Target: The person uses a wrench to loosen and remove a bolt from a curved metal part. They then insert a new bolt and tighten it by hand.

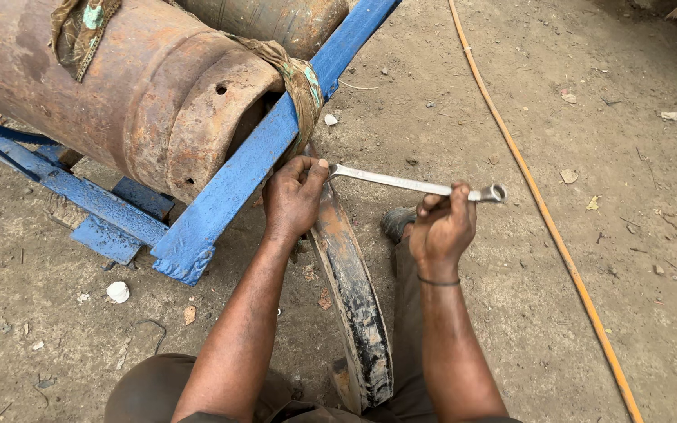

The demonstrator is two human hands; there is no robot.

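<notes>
A long silver wrench [409,183] lies nearly level across the middle of the view. My right hand [442,227] grips its shaft close to the ring end at the right. My left hand [293,196] presses on the wrench's other end, where it meets the hub beside a blue cart frame [229,188]. A narrow, worn cart wheel [354,298] with a rusty rim runs from under my left hand down between my knees. The fitting under the wrench head is hidden by my fingers.
Two rusty gas cylinders [119,86] lie on the blue cart, tied with a dirty strap [295,74]. An orange hose [542,211] runs diagonally over the dirt ground at the right. A small white cap [118,291] lies at the lower left. Small stones and scraps are scattered about.
</notes>
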